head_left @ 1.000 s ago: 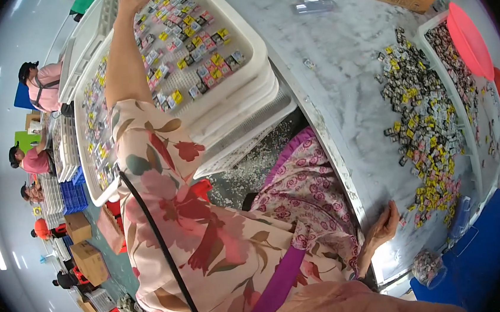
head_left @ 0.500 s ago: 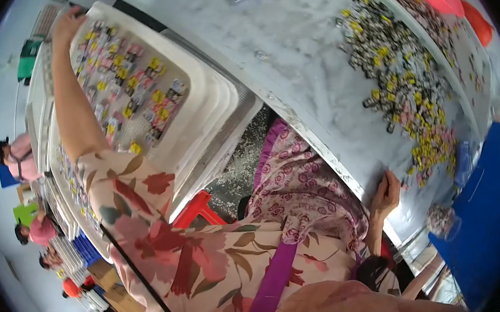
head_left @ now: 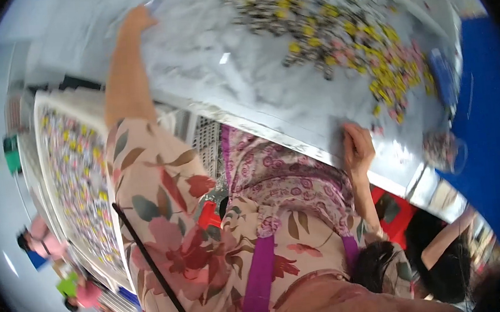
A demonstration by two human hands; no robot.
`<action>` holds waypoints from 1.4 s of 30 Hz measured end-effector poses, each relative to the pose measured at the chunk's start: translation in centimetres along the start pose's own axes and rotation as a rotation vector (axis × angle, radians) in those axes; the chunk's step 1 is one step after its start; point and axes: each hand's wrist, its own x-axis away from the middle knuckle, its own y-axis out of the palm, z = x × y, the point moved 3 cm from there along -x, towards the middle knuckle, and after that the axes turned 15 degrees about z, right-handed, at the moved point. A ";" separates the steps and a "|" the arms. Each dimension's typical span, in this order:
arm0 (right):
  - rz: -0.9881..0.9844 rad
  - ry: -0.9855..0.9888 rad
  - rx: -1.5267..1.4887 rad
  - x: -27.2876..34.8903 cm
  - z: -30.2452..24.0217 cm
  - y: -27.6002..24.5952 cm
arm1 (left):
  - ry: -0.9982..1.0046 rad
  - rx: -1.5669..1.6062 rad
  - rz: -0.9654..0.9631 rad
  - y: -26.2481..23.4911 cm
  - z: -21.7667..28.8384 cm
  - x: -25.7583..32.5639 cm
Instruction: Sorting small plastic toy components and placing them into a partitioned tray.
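Marbled tabletop (head_left: 188, 57), left hand (head_left: 140, 18) by plastic (head_left: 154, 5), blocks (head_left: 387, 74)

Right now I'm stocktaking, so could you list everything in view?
tabletop: one, grey-white, centre to top
small pieces: many, black-yellow-pink, upper right
plastic item: one, clear, top left
container: one, clear, right
tray: one or more, white, left
panel: one, blue, far right
red items: two, red, lower half
green items: two, green, left rim
people: several, pink, orange, dark clothes, left and right
cord: one, black, lower left
apron: one, purple-pink, lower centre
shirt: one, pale floral, bottom
left fingers: one set, top left, by plastic item
right fingers: one set, curled, by tabletop edge
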 end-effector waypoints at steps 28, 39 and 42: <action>-0.081 -0.036 -0.448 -1.1 -0.4 0.9 | -0.382 -0.225 0.203 -8.1 -6.5 8.4; 0.098 -0.160 -0.182 -9.6 -0.6 4.2 | -0.589 -0.082 0.151 -11.3 -4.1 7.8; 0.098 -0.261 -0.032 -10.6 -1.0 6.3 | -0.546 -0.005 0.239 -12.3 -6.0 9.0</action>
